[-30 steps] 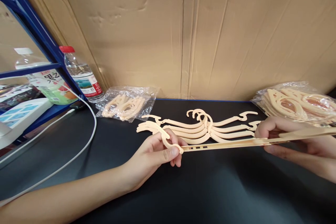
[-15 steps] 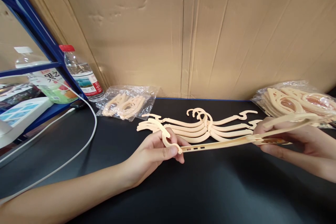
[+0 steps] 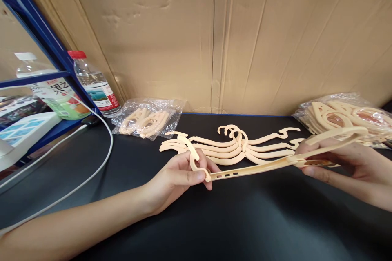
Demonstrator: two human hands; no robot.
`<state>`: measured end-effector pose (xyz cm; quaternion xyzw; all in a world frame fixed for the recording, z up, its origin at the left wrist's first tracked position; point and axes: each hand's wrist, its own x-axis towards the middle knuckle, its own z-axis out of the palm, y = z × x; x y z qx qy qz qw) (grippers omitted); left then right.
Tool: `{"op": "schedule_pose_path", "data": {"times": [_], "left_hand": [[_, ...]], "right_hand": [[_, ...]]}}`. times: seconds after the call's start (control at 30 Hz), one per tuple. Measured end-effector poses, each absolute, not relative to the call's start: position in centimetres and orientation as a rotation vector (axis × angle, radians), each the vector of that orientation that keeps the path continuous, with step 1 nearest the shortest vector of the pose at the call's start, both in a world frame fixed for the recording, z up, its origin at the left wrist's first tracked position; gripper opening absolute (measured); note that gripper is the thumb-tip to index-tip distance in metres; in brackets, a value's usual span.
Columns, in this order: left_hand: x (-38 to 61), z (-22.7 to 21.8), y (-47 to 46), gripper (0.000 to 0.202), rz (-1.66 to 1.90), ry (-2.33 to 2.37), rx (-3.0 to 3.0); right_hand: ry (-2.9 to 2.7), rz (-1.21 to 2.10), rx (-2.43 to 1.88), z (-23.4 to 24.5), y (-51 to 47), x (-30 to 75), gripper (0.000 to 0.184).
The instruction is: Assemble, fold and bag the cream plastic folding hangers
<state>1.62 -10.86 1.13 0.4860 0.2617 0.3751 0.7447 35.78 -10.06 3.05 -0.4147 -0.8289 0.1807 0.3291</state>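
Note:
A cream plastic folding hanger [image 3: 254, 169] is held in the air above the black table, stretched between both hands. My left hand [image 3: 183, 175] is closed on its left end, thumb and fingers pinching near the curved end piece [image 3: 193, 157]. My right hand [image 3: 339, 167] grips the hanger's middle joint, with the hook loop rising above the fingers; part of the hanger is hidden by that hand. Just behind lie several unfolded cream hangers [image 3: 223, 151] on the table, nested together with their hooks pointing away.
A clear plastic bag of folded hangers [image 3: 147, 122] lies at the back left, a fuller bag [image 3: 339, 116] at the back right. A red-capped water bottle [image 3: 94, 85] stands beside the blue shelf [image 3: 69, 65]. A white cable [image 3: 108, 147] loops over the left side. Cardboard [image 3: 171, 40] walls the back.
The hanger's left end and my left hand have shifted slightly left and down. The hook loop in my right hand has tilted a little. Both hands keep their hold.

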Motion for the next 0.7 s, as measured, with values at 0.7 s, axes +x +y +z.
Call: {"op": "schedule_pose_path", "data": {"times": [0.7], "left_hand": [[1.63, 1.00, -10.92, 0.021, 0.827, 0.590, 1.098]], "right_hand": [[-2.258, 0.398, -0.990, 3.17, -10.04, 35.69, 0.012]]}}
